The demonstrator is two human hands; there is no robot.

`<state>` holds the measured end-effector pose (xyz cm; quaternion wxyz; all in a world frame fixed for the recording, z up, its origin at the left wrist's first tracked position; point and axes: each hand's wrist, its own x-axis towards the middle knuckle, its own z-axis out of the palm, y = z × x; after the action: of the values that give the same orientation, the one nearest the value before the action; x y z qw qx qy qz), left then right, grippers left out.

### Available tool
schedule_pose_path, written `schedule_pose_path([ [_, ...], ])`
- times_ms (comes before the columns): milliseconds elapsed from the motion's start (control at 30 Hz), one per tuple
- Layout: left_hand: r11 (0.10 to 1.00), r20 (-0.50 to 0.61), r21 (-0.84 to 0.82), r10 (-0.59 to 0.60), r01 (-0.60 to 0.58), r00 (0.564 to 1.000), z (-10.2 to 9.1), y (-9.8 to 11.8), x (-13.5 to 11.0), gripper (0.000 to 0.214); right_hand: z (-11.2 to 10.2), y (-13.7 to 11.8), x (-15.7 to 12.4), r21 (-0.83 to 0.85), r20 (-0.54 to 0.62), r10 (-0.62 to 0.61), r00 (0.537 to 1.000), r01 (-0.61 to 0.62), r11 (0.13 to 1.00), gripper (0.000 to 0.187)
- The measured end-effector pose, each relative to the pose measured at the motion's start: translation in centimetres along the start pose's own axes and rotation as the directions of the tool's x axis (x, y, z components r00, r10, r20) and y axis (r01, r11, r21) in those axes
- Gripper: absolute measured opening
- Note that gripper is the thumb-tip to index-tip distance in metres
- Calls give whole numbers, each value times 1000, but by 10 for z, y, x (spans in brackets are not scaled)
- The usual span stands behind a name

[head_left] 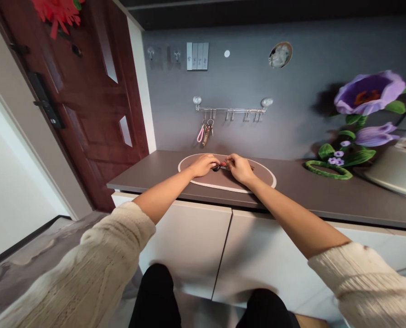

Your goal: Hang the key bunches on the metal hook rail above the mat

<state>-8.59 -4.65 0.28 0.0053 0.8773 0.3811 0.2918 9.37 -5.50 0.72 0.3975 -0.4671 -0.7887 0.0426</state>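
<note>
Both my hands meet over a brown oval mat (223,184) with a pale rim, which lies on a grey countertop (148,171). Between them is a small key-like object (221,167) with a dark round end and a red part. My left hand (203,165) pinches its dark end, and my right hand (240,168) holds its red end. My fingers hide much of it, so its exact form is unclear.
A metal hook rail (230,109) on the grey wall above the counter carries keys with a pink strap (206,133). A brown door (86,105) stands left. A purple flower decoration (367,98) and a pale bowl (397,173) are right. White cabinets (185,241) stand below.
</note>
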Motion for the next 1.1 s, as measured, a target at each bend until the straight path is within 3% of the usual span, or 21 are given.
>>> schedule_pose_path([
  [233, 998, 27, -14, 57, -56, 998, 0, 1, 2, 23, -2, -5, -2, -50, 29, 6, 1000, -5, 999, 23],
  [433, 1000, -11, -19, -3, 2, 1000, 1, -1, 2, 19, -4, -8, -2, -62, 39, 24, 999, -21, 998, 21],
  [700, 997, -105, -4, -74, 74, 992, 0, -1, 3, 18, -2, -8, -2, -64, 44, 5, 999, -2, 998, 20],
  [867, 997, -210, 28, -62, 70, 976, -2, 1, 3, 18, -1, -9, -2, -41, 30, -17, 999, 18, 999, 18],
  [1100, 999, -260, -24, -47, 42, 964, -4, 8, 3, 19, 0, -13, -3, 87, 39, -108, 993, 104, 991, 18],
])
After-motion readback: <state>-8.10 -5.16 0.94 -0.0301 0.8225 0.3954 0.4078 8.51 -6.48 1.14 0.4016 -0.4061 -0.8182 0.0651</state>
